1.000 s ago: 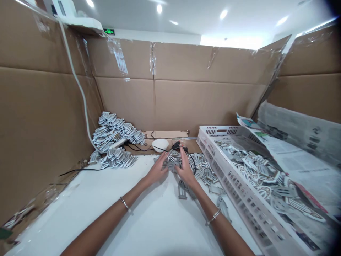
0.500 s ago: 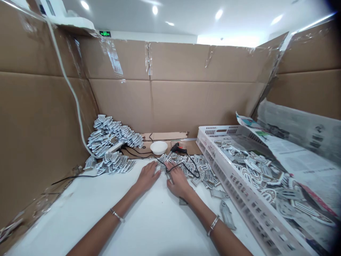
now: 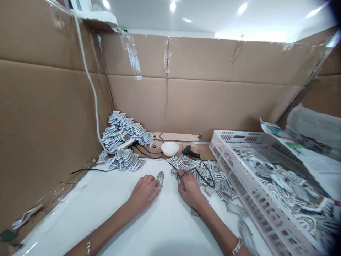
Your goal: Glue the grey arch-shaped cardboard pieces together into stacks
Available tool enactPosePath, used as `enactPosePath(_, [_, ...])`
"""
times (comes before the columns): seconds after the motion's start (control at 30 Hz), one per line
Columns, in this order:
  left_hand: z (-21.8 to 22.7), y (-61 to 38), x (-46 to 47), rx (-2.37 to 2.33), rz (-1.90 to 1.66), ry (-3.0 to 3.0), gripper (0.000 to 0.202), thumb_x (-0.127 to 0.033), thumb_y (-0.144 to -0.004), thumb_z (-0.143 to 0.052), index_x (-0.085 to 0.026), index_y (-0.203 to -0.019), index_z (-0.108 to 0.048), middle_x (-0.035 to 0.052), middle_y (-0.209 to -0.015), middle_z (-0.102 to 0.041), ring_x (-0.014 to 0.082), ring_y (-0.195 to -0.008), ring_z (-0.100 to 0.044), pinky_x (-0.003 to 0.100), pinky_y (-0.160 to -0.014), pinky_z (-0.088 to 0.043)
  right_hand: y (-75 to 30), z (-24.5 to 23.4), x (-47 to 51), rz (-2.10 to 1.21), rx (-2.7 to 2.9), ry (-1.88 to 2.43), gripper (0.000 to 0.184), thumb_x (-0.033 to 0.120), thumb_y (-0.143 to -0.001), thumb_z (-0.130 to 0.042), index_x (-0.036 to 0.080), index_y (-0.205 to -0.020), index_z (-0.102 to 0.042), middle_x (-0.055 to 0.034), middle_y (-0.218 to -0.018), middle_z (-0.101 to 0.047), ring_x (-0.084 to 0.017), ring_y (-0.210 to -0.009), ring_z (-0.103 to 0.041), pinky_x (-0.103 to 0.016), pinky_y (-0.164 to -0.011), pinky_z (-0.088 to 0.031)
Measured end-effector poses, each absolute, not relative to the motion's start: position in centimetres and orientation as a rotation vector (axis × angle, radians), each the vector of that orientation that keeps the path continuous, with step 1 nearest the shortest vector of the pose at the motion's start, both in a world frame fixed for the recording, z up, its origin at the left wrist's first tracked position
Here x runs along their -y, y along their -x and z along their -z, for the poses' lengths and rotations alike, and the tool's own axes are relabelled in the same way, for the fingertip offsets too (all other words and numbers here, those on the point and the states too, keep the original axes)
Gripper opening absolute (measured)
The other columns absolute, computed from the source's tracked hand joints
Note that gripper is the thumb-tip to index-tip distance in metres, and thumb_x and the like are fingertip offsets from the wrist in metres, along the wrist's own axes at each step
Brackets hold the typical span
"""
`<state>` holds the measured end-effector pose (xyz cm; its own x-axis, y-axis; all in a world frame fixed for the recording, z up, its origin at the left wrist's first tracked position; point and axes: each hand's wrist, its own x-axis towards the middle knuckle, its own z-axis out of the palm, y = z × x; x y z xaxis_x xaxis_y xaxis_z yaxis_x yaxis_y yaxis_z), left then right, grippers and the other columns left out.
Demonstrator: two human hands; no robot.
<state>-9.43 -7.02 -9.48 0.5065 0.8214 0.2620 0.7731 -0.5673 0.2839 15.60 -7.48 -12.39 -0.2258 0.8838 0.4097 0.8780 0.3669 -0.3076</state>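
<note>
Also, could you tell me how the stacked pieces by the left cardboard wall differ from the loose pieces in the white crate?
The stacked pieces stand overlapped in tidy leaning rows, whereas the loose pieces lie jumbled and mostly flat. The stacked pieces sit outside any container, against the cardboard wall, while the loose pieces lie inside the white perforated plastic crate. Both are grey-and-white cut-out shapes with arched outlines.

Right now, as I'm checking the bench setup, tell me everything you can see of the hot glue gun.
The hot glue gun is a small pistol-shaped tool, black and plastic by its look. It lies tilted on a brown cardboard strip, just right of a white bowl. Its thin black cord runs forward over the gray-and-white cut-out pieces past the right hand, which isn't touching the gun. Whether it's switched on can't be told.
</note>
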Motion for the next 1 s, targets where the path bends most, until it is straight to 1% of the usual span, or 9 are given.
enactPosePath(0.17, [6.5,15.5,2.7,-1.845,-0.855,-2.544,0.039,-0.041,-0.099,-0.037,-0.020,-0.124,-0.058,0.0141,-0.125,-0.060,0.0315,-0.118,-0.052,0.047,-0.101,-0.041,-15.8,12.0,7.6,0.079,1.985,1.472,0.031,0.011,-0.084,-0.047,0.015,-0.106,-0.068,-0.0124,-0.117,-0.068,-0.028,-0.116,-0.054,-0.044,-0.099,-0.041])
enactPosePath(0.33, [4.0,19.7,-2.9,-2.019,-0.879,-2.498,0.052,-0.045,-0.097,-0.036,-0.011,-0.134,-0.049,0.0187,-0.134,-0.055,0.0341,-0.127,-0.047,0.047,-0.109,-0.035,-14.8,10.4,9.1,-0.008,2.042,1.452,0.021,0.013,-0.086,-0.049,0.019,-0.082,-0.068,-0.0070,-0.085,-0.069,-0.023,-0.087,-0.058,-0.036,-0.080,-0.042])
enactPosePath(0.4, [3.9,20.1,-3.4,-1.927,-0.840,-2.533,0.053,-0.047,-0.098,-0.034,-0.013,-0.137,-0.047,0.0172,-0.141,-0.051,0.0327,-0.134,-0.042,0.047,-0.112,-0.031,-13.5,9.9,10.0,-0.095,2.172,1.362,0.023,0.013,-0.088,-0.047,0.020,-0.088,-0.069,-0.0060,-0.088,-0.070,-0.021,-0.088,-0.059,-0.033,-0.081,-0.043])
enactPosePath(0.47, [4.4,20.0,-3.1,-1.871,-0.817,-2.542,0.055,-0.051,-0.098,-0.032,-0.016,-0.138,-0.046,0.0155,-0.145,-0.048,0.0317,-0.137,-0.039,0.048,-0.113,-0.030,-12.0,9.9,10.8,-0.153,2.336,1.225,0.027,0.020,-0.092,-0.048,0.023,-0.109,-0.068,-0.0063,-0.116,-0.069,-0.022,-0.109,-0.058,-0.035,-0.093,-0.042])
enactPosePath(0.57, [5.3,19.9,-2.6,-1.903,-0.822,-2.498,0.056,-0.053,-0.098,-0.031,-0.017,-0.137,-0.048,0.0152,-0.145,-0.048,0.0317,-0.137,-0.039,0.048,-0.113,-0.030,-10.3,10.4,11.2,-0.207,2.475,1.176,0.050,0.042,-0.097,-0.045,0.027,-0.145,-0.046,-0.0054,-0.153,-0.046,-0.026,-0.140,-0.037,-0.042,-0.111,-0.033])
enactPosePath(0.67, [5.7,20.6,-3.1,-1.986,-0.820,-2.417,0.056,-0.051,-0.097,-0.030,-0.016,-0.136,-0.051,0.0158,-0.144,-0.051,0.0319,-0.137,-0.040,0.049,-0.114,-0.029,-9.9,11.0,11.0,-0.256,2.499,1.264,0.056,0.049,-0.098,-0.042,0.028,-0.150,-0.039,-0.0054,-0.156,-0.041,-0.029,-0.144,-0.031,-0.047,-0.114,-0.028])
enactPosePath(0.77, [5.1,22.0,-4.2,-2.015,-0.729,-2.291,0.052,-0.047,-0.097,-0.029,-0.018,-0.131,-0.056,0.0125,-0.145,-0.052,0.0296,-0.138,-0.041,0.046,-0.114,-0.030,-10.2,11.1,10.9,-0.194,2.426,1.354,0.048,0.045,-0.098,-0.045,0.026,-0.142,-0.049,-0.0076,-0.148,-0.051,-0.031,-0.138,-0.038,-0.052,-0.114,-0.025])
enactPosePath(0.87, [3.9,23.4,-5.2,-2.061,-0.640,-2.163,0.052,-0.043,-0.098,-0.023,-0.018,-0.125,-0.060,0.0118,-0.138,-0.059,0.0275,-0.132,-0.049,0.040,-0.110,-0.035,-10.5,10.7,11.1,-0.075,2.353,1.416,0.032,0.040,-0.097,-0.048,0.023,-0.121,-0.062,-0.0090,-0.127,-0.064,-0.031,-0.127,-0.047,-0.054,-0.110,-0.027])
enactPosePath(1.0, [2.9,23.9,-6.1,-2.124,-0.525,-2.048,0.056,-0.047,-0.096,-0.023,-0.014,-0.124,-0.059,0.0152,-0.127,-0.066,0.0293,-0.119,-0.059,0.038,-0.100,-0.044,-10.7,10.5,11.2,0.059,2.304,1.460,0.022,0.033,-0.097,-0.048,0.021,-0.094,-0.065,-0.0082,-0.102,-0.068,-0.029,-0.109,-0.054,-0.052,-0.104,-0.032])
